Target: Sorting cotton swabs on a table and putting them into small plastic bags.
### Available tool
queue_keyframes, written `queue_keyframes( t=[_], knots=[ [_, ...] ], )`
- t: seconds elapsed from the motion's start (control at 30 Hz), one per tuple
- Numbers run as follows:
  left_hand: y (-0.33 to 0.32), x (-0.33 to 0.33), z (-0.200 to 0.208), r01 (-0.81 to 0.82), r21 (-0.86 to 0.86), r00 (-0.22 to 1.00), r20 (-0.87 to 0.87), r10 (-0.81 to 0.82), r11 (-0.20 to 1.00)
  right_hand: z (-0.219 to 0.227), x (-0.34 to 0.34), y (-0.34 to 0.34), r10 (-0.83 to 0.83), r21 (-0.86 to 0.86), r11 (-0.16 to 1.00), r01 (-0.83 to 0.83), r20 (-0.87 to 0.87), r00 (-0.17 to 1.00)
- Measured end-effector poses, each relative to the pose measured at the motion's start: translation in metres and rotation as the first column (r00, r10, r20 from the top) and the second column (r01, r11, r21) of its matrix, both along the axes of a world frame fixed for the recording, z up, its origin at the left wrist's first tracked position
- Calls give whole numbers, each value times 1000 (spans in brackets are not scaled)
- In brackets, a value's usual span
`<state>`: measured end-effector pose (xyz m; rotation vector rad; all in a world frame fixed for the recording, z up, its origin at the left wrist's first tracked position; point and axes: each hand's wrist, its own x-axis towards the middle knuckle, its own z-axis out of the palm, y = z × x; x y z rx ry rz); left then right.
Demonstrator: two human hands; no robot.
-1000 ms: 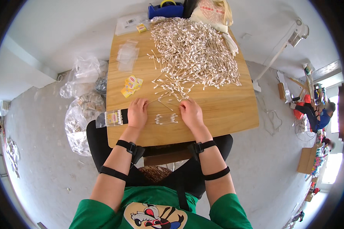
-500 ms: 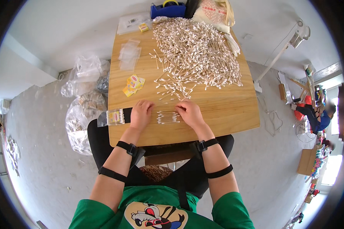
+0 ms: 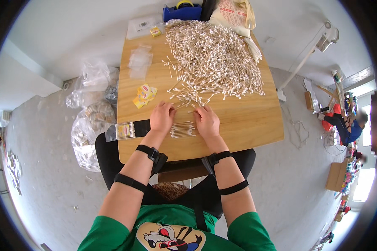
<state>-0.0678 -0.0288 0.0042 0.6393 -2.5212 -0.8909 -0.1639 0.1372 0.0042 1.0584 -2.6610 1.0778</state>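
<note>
A row of cotton swabs point(image 3: 182, 129) lies side by side on the wooden table, between my two hands. Just beyond it, loose cotton swabs point(image 3: 191, 95) spill from the near edge of a big heap. My left hand point(image 3: 162, 117) pinches at the end of a cotton swab there, thumb and fingers together. Opposite it, my right hand point(image 3: 207, 122) is closed in a pinch at a cotton swab by the same loose ones; its fingertips are partly hidden. Left of my left hand, a clear packet of swabs with a yellow label point(image 3: 125, 130) rests beside a black strip point(image 3: 142, 128).
The large swab heap point(image 3: 215, 58) covers the far right of the table point(image 3: 247, 121). Yellow cards point(image 3: 145, 95) and clear small bags point(image 3: 140, 62) lie at left. A blue tape dispenser point(image 3: 182, 11) and cloth bag point(image 3: 232, 16) stand at the back. Plastic sacks point(image 3: 90, 134) sit on the floor.
Both hands have moved away from me to the loose swabs; my left hand also shifted right, closer to my right hand. The row of swabs stays in place.
</note>
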Motion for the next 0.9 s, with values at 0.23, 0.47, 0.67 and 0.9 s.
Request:
queue_keyframes(
  t=[0.23, 0.47, 0.67, 0.9],
  knots=[
    [-8, 24, -1, 174, 43, 978, 107, -178, 984, -3, -21, 13, -89, 12, 996, 89, 53, 995],
    [-5, -10, -2, -14, 130, 999, -38, 19, 991, 0, -13, 18, -117, -125, 983, 133, 131, 985],
    [3, -24, -3, -26, 12, 1000, 13, 26, 1000, -3, -5, 23, -114, -140, 982, 126, 90, 989],
    [-23, 1, 12, 69, -25, 986, 151, -65, 997, -3, -6, 22, -111, -160, 979, 127, 105, 988]
  ],
)
